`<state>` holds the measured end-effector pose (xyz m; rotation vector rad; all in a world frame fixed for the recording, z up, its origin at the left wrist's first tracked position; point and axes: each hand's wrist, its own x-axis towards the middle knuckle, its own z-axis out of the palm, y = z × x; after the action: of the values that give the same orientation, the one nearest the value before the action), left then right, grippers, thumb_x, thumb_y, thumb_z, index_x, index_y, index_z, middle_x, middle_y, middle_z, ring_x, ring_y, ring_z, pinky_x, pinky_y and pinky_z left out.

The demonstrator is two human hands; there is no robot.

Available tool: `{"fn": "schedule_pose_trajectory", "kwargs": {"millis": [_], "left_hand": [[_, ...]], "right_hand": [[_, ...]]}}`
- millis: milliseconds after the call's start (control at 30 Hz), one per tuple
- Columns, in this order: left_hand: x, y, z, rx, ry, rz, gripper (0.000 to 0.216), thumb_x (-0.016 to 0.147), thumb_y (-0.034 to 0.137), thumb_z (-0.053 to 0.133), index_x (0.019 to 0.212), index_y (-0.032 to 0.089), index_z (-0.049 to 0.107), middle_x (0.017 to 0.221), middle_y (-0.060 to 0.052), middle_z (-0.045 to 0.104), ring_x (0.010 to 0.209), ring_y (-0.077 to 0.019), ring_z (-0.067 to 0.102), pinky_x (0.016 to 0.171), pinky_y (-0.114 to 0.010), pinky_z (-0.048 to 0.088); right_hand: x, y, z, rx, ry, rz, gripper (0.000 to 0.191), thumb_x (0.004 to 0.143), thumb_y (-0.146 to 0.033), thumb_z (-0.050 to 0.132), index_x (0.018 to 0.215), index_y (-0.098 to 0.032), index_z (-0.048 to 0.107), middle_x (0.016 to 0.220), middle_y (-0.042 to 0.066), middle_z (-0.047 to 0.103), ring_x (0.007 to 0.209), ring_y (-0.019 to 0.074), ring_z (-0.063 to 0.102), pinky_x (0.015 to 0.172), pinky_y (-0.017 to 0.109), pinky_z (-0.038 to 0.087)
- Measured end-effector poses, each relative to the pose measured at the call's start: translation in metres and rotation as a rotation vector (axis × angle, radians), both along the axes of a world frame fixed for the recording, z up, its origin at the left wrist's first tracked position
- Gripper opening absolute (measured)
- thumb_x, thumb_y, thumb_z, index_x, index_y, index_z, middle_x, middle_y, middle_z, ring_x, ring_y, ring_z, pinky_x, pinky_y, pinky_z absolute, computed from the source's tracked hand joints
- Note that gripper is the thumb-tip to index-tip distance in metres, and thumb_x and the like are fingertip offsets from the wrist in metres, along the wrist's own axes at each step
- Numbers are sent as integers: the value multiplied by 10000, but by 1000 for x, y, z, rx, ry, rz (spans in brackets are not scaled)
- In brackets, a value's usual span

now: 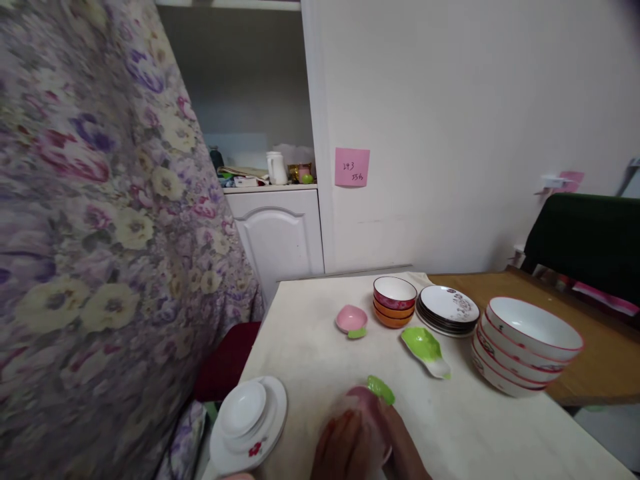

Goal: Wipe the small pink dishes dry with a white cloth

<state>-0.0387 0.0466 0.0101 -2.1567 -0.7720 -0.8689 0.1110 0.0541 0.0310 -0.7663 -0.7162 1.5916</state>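
Note:
My right hand (357,445) comes in at the bottom edge, blurred by motion. Its fingers curl over a small pink peach-shaped dish (365,400) with a green leaf tip (381,389), which rests on the pale table (310,340). A second pink peach dish (351,319) lies farther back, and a green leaf-shaped dish (424,348) lies to its right. To the left of my hand is a stack of white saucers and a plate with a red flower (249,423). My left hand does not show clearly.
At the back right stand stacked red and orange bowls (395,301), patterned plates (449,309) and large red-rimmed white bowls (525,347). A flowered cloth (100,233) hangs at the left. Behind are a white cupboard (277,230), a wall with a pink note (352,167), and a wooden table (600,347).

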Motion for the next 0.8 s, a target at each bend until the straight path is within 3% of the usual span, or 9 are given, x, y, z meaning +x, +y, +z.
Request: {"fn": "schedule_pose_trajectory", "kwargs": {"millis": [100, 167, 300, 400, 500, 567, 667, 800], "left_hand": [[-9, 5, 8, 63, -10, -15, 415, 940, 450, 341, 954, 197, 669, 909, -36, 711, 941, -145, 644, 1006, -292, 420], [-8, 6, 5, 87, -4, -41, 425, 936, 473, 345, 890, 201, 669, 828, -17, 707, 870, -135, 651, 1009, -286, 419], [3, 4, -15, 56, 28, -13, 287, 918, 236, 387, 942, 197, 670, 885, -6, 731, 865, -103, 650, 921, -222, 459], [9, 3, -22, 28, 75, 6, 306, 895, 130, 380, 983, 184, 668, 973, -16, 737, 941, -93, 643, 843, -189, 477], [5, 5, -9, -8, 128, -28, 310, 914, 169, 371, 1034, 181, 657, 1075, -23, 717, 1056, -117, 612, 977, -238, 422], [1, 7, 4, -19, 121, -45, 317, 921, 237, 373, 1066, 184, 650, 1092, -16, 714, 1073, -132, 608, 1126, -312, 277], [-1, 11, 9, 28, -10, -66, 351, 917, 294, 344, 946, 182, 676, 947, -11, 748, 948, -142, 660, 1182, -364, 145], [14, 7, -18, 106, -284, 4, 371, 901, 153, 306, 778, 209, 652, 736, 5, 737, 783, -112, 686, 1149, -314, 242]], "right_hand": [[-2, 0, 5, -1, -10, -13, 502, 725, -622, 644, 976, -197, 734, 949, 77, 746, 1009, 298, 625, 902, 426, 461], [-1, 2, 0, -6, -56, -42, 456, 690, -595, 693, 918, -204, 752, 927, 81, 747, 972, 300, 631, 909, 430, 450], [3, 8, -21, -22, -143, -60, 381, 649, -556, 742, 869, -246, 759, 949, 72, 740, 1029, 309, 610, 950, 416, 438], [3, 7, -26, -35, -154, -41, 455, 657, -585, 722, 962, -247, 740, 1042, 71, 727, 1112, 303, 576, 998, 421, 408], [3, 1, -19, 9, -160, -51, 509, 699, -574, 698, 1078, -235, 702, 1163, 72, 691, 1192, 267, 530, 1082, 406, 322], [3, -1, -14, 36, -189, -25, 496, 720, -561, 687, 1092, -233, 698, 1188, 76, 680, 1206, 257, 524, 1101, 402, 297], [3, 0, -12, 43, -226, -25, 463, 730, -563, 671, 1066, -247, 710, 1185, 68, 682, 1205, 273, 528, 1091, 416, 315], [2, 3, -20, -10, -189, -121, 422, 660, -524, 748, 997, -272, 734, 1137, 51, 706, 1233, 303, 504, 1080, 417, 342]]}}
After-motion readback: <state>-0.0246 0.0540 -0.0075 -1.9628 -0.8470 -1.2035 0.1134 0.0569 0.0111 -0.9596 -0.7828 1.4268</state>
